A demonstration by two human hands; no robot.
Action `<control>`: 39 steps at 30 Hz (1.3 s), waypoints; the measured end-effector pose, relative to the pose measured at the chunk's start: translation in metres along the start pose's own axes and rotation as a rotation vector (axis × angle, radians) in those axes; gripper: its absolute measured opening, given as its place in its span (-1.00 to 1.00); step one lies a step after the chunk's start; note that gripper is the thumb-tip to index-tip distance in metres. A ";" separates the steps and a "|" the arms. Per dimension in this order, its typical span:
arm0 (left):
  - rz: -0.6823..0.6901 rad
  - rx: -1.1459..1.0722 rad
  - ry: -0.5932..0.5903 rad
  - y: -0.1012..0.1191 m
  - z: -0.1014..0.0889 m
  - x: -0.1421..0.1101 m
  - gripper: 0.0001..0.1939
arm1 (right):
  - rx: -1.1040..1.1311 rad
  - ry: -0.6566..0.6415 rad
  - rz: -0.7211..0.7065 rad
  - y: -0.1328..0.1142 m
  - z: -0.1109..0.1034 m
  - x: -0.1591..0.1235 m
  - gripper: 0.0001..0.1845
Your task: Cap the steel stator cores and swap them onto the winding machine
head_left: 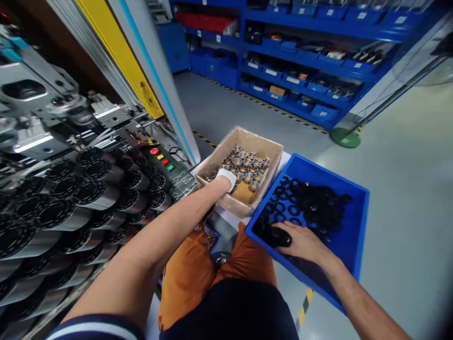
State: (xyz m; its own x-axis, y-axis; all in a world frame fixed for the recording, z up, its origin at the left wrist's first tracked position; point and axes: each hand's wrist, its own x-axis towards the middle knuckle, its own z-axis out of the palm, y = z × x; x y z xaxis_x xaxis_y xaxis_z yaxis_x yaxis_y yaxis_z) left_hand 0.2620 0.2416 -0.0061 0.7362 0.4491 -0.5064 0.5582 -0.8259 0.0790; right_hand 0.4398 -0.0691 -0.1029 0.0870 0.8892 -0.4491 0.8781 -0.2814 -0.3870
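Note:
My left hand (225,181), with white material around it, reaches into a cardboard box (236,204) lined with clear plastic. Rows of round metal rings (243,162) stand in that box, close by the hand. Its fingertips are hidden or too small to make out, so whether it holds a ring is unclear. My right hand (300,241) is inside a blue plastic bin (348,233), its fingers curved around a smooth black rounded part (281,236). Black plastic rings (293,210) lie about it, some spread out and others heaped.
At left, stacked metal cylinders (101,191) with black ends stand beside a machine with a yellow guard strip (123,52). Coloured push buttons (164,161) sit on its panel. Blue shelving (244,61) with bins stands behind. A green round stand base (345,137) rests on the floor.

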 end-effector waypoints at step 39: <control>-0.059 -2.368 0.369 0.061 0.198 -0.250 -0.32 | 0.686 0.450 0.183 -0.034 -0.041 -0.028 -0.46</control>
State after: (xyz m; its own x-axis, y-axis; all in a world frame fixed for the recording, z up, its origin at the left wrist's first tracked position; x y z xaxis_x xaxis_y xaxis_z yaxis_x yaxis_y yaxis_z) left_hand 0.0365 0.0119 -0.0444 0.5721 0.6831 -0.4540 -0.3110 0.6929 0.6506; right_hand 0.4272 -0.0699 -0.0437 0.5073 0.8264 -0.2442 0.3642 -0.4624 -0.8084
